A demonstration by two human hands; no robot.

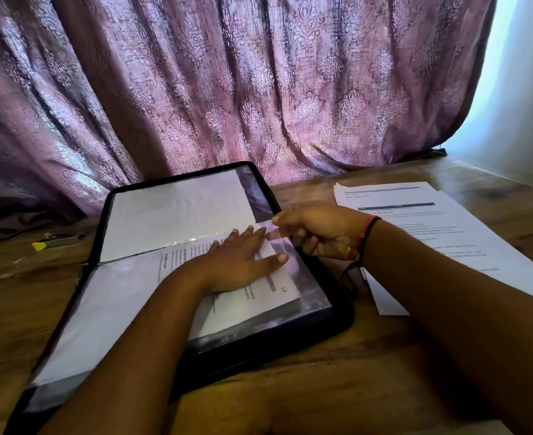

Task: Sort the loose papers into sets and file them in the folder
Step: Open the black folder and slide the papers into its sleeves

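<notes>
the black zip folder [337, 312] lies open on the wooden bench [353, 372], with its far half propped against the purple curtain [258, 89]. the left hand [240, 262] lies flat, fingers straight, on a printed sheet [177, 262] in the near half. this hand grips nothing and only presses the page down. the right hand [318, 227] has its fingers curled, and its grip looks narrow, pinching the edge of a clear sleeve [277, 234] just beside the left fingertips. blur makes the exact contact hard to read. the step in hand seems to be seating the sheet inside that sleeve. to do it well, the pinch should lift the plastic just enough to hold its mouth open while the flat palm slides the sheet squarely toward the folder's spine. the paper's edges should run parallel with the sleeve so that no corner catches or folds. pressure is best spread through the whole palm, since fingertips alone would buckle thin paper. the loose papers [431, 221] wait in a fanned stack on the bench to the right, partly under the right forearm, so much of the sorting looks undone. a yellow highlighter [56, 241] lies well apart at the left.
</notes>
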